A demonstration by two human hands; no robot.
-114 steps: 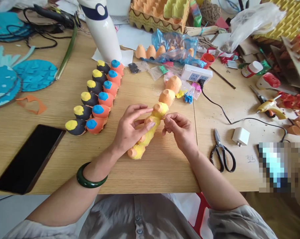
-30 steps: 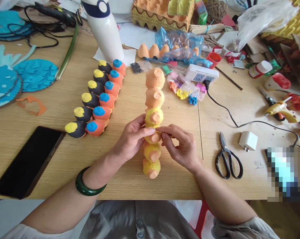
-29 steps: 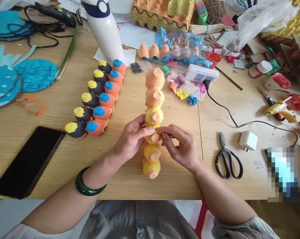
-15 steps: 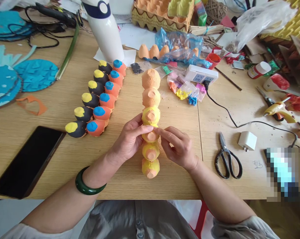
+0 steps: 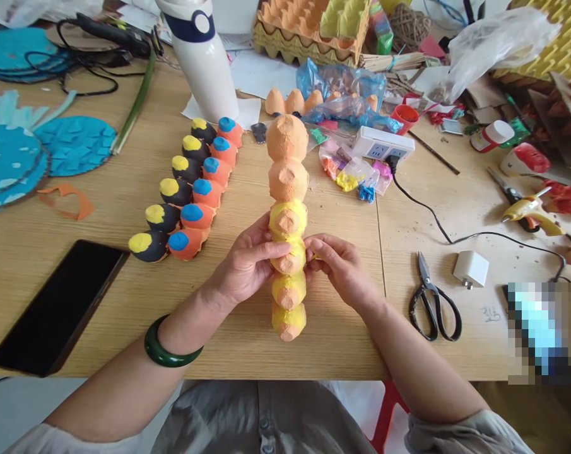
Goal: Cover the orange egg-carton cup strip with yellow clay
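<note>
Egg-carton strip (image 5: 288, 222), six cups long, lies lengthwise away from the person in mid-desk, between the hands; cannot tell whether it rests on the wood or is slightly lifted. Four nearer cups carry yellow coating below bare orange tips; two far cups are plain orange. Left hand (image 5: 242, 268) is partly curled around the strip's left flank, thumb pressed on top by the third cup from the near end. Right hand (image 5: 344, 268) is nearly closed, thumb and forefinger pinched at the opposite flank, a scrap of yellow at the fingertips; its remaining fingers are partly hidden. Step in hand, as judged: pressing yellow material round that cup's side. Next move calls for a steady left grip and light fingertip pressure, as the thin shell could dent. Surroundings: black-and-yellow cup row (image 5: 176, 191) beside orange-and-blue cup row (image 5: 202, 215) at left, with dark tablet-like device (image 5: 60, 309) nearer the edge. Beyond the right hand, yellow clay packet (image 5: 347, 181) and power strip (image 5: 380, 146); its cable (image 5: 424, 213) trails right, past scissors (image 5: 424, 293). Chief hindrance: the fingers themselves mask the worked flank.
</note>
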